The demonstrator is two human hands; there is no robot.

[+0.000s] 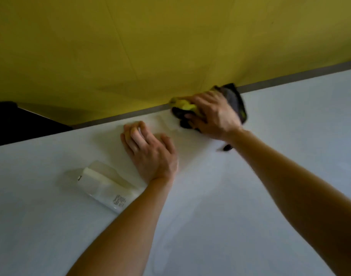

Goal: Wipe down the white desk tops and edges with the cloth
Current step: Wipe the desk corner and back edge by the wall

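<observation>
A white desk top fills the lower part of the view. At its far edge lies a bunched grey and yellow-green cloth, pressed against the strip under the yellow partition. My right hand lies on the cloth with its fingers curled into the folds. Flat on the desk to the left rests my left hand, fingers spread and holding nothing. The picture is blurred around the right hand.
A white rectangular box with small print lies on the desk beside my left forearm. A yellow partition stands along the desk's far edge. A dark area lies beyond the desk at far left. A small dark object shows under my right wrist.
</observation>
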